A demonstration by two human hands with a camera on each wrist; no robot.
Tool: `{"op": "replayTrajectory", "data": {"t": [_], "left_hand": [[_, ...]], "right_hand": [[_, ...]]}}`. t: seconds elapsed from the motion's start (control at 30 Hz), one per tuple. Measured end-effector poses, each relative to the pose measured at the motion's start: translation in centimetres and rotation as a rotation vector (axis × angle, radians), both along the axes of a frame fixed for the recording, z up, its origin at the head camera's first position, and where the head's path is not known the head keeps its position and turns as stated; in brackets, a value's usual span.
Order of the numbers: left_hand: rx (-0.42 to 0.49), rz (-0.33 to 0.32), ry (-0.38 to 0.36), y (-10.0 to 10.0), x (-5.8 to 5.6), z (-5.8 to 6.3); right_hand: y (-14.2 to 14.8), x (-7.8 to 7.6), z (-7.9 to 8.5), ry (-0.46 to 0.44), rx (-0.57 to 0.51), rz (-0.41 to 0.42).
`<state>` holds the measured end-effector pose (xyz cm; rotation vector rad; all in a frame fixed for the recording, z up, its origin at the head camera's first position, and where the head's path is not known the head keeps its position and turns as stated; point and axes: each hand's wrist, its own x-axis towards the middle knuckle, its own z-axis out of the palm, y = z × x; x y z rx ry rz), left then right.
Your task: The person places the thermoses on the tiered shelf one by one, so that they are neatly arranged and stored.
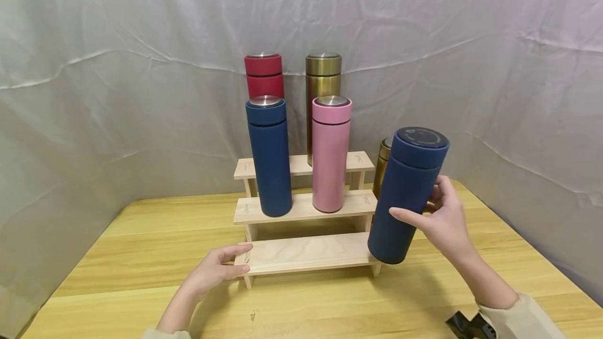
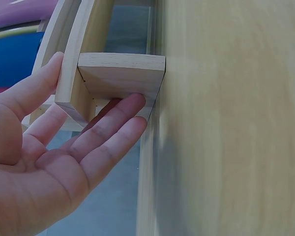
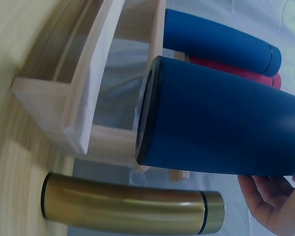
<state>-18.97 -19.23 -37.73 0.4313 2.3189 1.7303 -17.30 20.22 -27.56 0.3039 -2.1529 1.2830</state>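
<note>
My right hand (image 1: 445,213) grips a dark blue thermos bottle (image 1: 400,192), thumb across its front. It is tilted beside the right end of a stepped wooden stand's lowest shelf (image 1: 311,252); its lid top is black. In the right wrist view, the bottle's base (image 3: 148,113) points towards the stand. At the lowest shelf's left end, my left hand (image 1: 214,268) holds the stand. The left wrist view shows its thumb (image 2: 56,64) on the shelf edge and fingers against the leg panel (image 2: 120,81). A blue bottle (image 1: 270,166) and a pink bottle (image 1: 331,161) stand upright on the middle shelf.
Behind them are a red bottle (image 1: 265,80) and a gold bottle (image 1: 323,75), the latter on the top shelf. Another gold bottle (image 3: 128,204) stands on the table right of the stand. Grey cloth (image 1: 165,109) surrounds the wooden table (image 1: 165,255). A black object (image 1: 471,326) lies near my right sleeve.
</note>
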Motion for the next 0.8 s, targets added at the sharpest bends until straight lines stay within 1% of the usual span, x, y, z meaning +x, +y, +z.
{"op": "replayTrajectory", "data": {"t": [0.27, 0.57, 0.8], "left_hand": [[0.000, -0.001, -0.002, 0.0, -0.1, 0.0], [0.011, 0.000, 0.008, 0.0, -0.1, 0.0], [0.033, -0.014, 0.008, -0.1, -0.3, -0.3]], "right_hand": [[-1.4, 0.4, 0.5, -0.033, -0.023, 0.061], [-2.9, 0.4, 1.0, -0.027, -0.055, 0.118], [-4.2, 0.4, 1.1, -0.031, -0.088, 0.168]]}}
